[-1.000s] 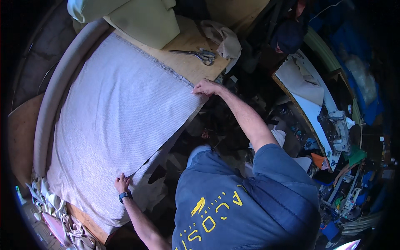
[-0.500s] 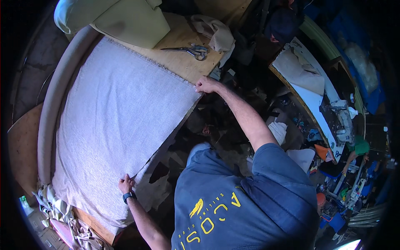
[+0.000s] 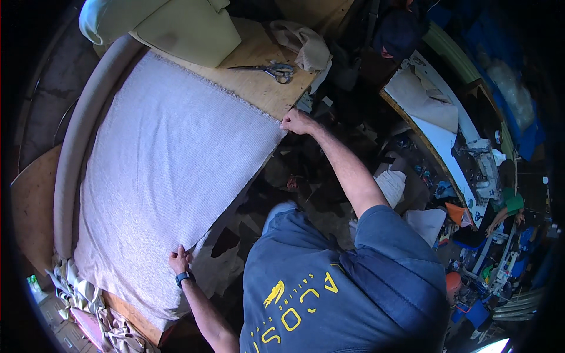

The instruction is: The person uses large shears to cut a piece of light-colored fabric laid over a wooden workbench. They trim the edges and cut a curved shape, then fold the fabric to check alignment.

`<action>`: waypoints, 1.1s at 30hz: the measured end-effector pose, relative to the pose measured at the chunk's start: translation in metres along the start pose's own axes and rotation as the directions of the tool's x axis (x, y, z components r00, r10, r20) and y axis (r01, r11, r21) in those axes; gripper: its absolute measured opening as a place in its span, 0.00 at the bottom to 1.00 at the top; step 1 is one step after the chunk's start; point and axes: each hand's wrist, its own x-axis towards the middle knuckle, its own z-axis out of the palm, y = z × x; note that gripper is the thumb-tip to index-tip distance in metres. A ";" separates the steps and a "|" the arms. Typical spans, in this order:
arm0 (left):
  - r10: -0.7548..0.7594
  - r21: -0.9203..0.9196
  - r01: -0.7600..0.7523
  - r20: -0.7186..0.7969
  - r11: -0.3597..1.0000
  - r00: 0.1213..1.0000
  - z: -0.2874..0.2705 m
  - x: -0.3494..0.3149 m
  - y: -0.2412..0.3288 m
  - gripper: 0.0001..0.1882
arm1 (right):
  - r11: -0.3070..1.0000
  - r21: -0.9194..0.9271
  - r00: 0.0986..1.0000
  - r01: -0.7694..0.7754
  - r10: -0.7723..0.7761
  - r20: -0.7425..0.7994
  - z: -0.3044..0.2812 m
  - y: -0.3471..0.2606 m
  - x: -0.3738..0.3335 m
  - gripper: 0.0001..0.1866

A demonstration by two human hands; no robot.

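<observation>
A wide piece of pale grey woven fabric (image 3: 159, 159) lies spread over a wooden table, its far cut edge frayed. My right hand (image 3: 297, 122) pinches the fabric's far right corner at the table edge. With a dark watch on its wrist, my left hand (image 3: 179, 259) grips the near edge of the same fabric, fingers closed on it. A thick fabric roll (image 3: 66, 194) runs along the left side of the table. Beyond the frayed edge, metal scissors (image 3: 273, 72) rest on bare plywood (image 3: 265, 97).
A cream padded piece (image 3: 188, 32) and a crumpled beige cloth (image 3: 306, 47) sit at the far end. Scrap cloth (image 3: 112, 323) hangs at the lower left. On the right stands a white workbench (image 3: 438, 138) with a sewing machine (image 3: 487, 170); another person's arm (image 3: 500, 220) shows beyond.
My right hand has shifted slightly right with the fabric corner, and the fabric edge moved with it. My left hand has barely moved.
</observation>
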 end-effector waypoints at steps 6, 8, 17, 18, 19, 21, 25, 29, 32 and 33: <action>-0.046 -0.059 0.047 0.014 0.997 0.999 0.005 0.001 -0.001 0.15 | 0.993 -0.042 0.992 -0.108 0.110 0.060 0.001 0.014 0.002 0.19; -0.058 -0.090 0.061 0.041 0.994 0.997 0.003 0.000 0.000 0.15 | 0.986 -0.017 0.984 -0.163 0.164 0.065 0.000 0.014 0.001 0.20; -0.040 0.039 0.043 -0.067 0.998 0.997 0.009 -0.005 0.008 0.15 | 0.834 0.443 0.936 -0.330 0.227 0.270 0.001 0.014 -0.010 0.15; -0.053 0.016 0.054 -0.052 0.998 0.997 0.007 -0.005 0.009 0.15 | 0.849 0.419 0.938 -0.322 0.227 0.260 0.002 0.014 -0.010 0.15; -0.064 -0.008 0.063 -0.037 0.998 0.997 0.006 -0.005 0.010 0.15 | 0.864 0.396 0.942 -0.311 0.225 0.248 0.003 0.015 -0.009 0.15; -0.075 -0.035 0.074 -0.028 0.997 0.997 0.008 -0.006 0.011 0.16 | 0.880 0.370 0.946 -0.298 0.219 0.241 0.001 0.017 -0.008 0.15; -0.043 -0.011 0.042 -0.046 0.999 0.998 0.009 -0.008 0.010 0.16 | 0.884 0.358 0.941 -0.299 0.211 0.265 -0.005 0.009 -0.013 0.14; -0.073 -0.119 0.074 0.012 0.990 0.997 0.005 -0.005 0.007 0.15 | 0.889 0.317 0.940 -0.331 0.280 0.197 -0.004 0.008 -0.013 0.12; -0.089 -0.123 0.091 0.016 0.988 0.996 0.002 -0.002 0.004 0.15 | 0.850 0.475 0.968 -0.229 0.249 0.020 0.001 0.009 -0.018 0.11; -0.091 -0.130 0.092 0.015 0.987 0.996 0.001 -0.001 0.003 0.15 | 0.867 0.460 0.975 -0.190 0.224 -0.018 0.003 0.009 -0.018 0.10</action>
